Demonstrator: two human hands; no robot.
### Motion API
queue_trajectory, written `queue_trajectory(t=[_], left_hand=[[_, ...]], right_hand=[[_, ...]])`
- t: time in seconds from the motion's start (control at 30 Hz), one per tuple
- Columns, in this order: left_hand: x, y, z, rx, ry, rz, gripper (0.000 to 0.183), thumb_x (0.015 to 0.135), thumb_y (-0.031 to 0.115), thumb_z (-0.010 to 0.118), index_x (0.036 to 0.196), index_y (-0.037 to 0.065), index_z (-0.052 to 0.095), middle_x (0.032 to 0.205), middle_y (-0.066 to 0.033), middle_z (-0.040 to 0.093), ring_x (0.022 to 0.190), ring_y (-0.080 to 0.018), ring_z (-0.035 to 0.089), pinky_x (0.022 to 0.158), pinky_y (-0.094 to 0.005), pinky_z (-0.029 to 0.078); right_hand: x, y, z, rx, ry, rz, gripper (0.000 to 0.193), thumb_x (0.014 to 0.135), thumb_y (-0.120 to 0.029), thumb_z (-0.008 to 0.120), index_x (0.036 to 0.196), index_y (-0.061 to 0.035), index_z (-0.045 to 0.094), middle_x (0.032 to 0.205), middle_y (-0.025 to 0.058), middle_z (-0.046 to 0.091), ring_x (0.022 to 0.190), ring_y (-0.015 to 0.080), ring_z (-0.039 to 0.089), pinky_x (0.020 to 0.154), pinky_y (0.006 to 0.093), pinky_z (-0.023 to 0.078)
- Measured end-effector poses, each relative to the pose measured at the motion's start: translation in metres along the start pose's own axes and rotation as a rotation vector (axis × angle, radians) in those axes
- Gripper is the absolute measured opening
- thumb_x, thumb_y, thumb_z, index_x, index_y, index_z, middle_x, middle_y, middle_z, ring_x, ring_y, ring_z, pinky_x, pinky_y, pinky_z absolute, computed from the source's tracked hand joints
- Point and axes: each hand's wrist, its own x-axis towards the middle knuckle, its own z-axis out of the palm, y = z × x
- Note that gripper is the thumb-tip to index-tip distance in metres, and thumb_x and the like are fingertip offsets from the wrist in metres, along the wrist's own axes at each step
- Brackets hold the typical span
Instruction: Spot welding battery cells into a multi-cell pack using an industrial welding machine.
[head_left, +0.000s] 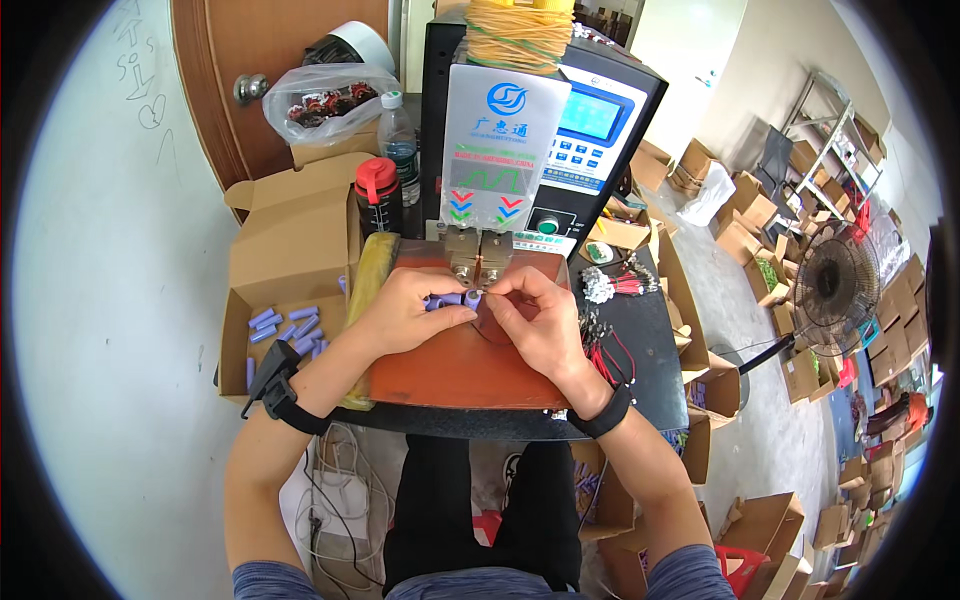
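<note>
Purple cylindrical battery cells [449, 299] sit in the fingers of my left hand [405, 308], which is closed around them. One cell's end [474, 297] faces up just below the two metal electrodes [477, 273] of a spot welder [503, 150]. From the other side, my right hand [545, 325] pinches at that end with thumb and forefinger. Whatever small piece is between these fingertips is too small to make out. A thin dark wire [492, 338] curves below the right fingers, over the orange-brown work mat [450, 375].
An open cardboard box [290, 255] with loose purple cells [298, 325] stands left, beside a yellow wrapped roll [372, 290]. Behind it are a red-lidded bottle [378, 195] and a clear bottle [398, 145]. Red-and-black wire leads [610, 350] lie right; a fan [838, 280] stands beyond.
</note>
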Motion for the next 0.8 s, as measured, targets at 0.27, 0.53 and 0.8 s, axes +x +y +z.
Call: queue_trajectory(t=[0.27,0.53,0.8], left_hand=[[0.003,-0.004,0.004,0.019,0.057,0.034,0.020,0.076,0.016,0.072,0.090,0.002,0.068,0.069,-0.0099,0.062,0.059,-0.0148,0.054,0.056,-0.0275,0.043],[0.003,-0.004,0.002,-0.046,0.044,-0.016,0.020,0.076,0.015,0.073,0.091,0.002,0.068,0.069,-0.0091,0.061,0.058,-0.0136,0.053,0.055,-0.0270,0.043],[0.003,-0.008,0.004,-0.077,0.061,0.019,0.021,0.076,0.014,0.073,0.092,0.002,0.068,0.069,-0.0084,0.062,0.058,-0.0116,0.051,0.054,-0.0264,0.041]], right_hand=[[0.000,0.000,0.001,-0.085,0.029,-0.022,0.006,0.084,0.001,0.059,0.090,0.0036,0.060,0.077,0.0066,0.065,0.068,0.0081,0.062,0.060,0.0227,0.050],[0.002,-0.001,0.002,-0.151,0.046,-0.015,0.006,0.081,-0.005,0.064,0.086,-0.0008,0.063,0.074,0.0035,0.064,0.067,0.0062,0.057,0.060,0.0220,0.046],[0.003,0.000,0.001,-0.253,0.045,-0.077,0.007,0.080,-0.004,0.064,0.086,-0.0003,0.061,0.079,0.0129,0.065,0.072,0.0242,0.065,0.064,0.0308,0.050]])
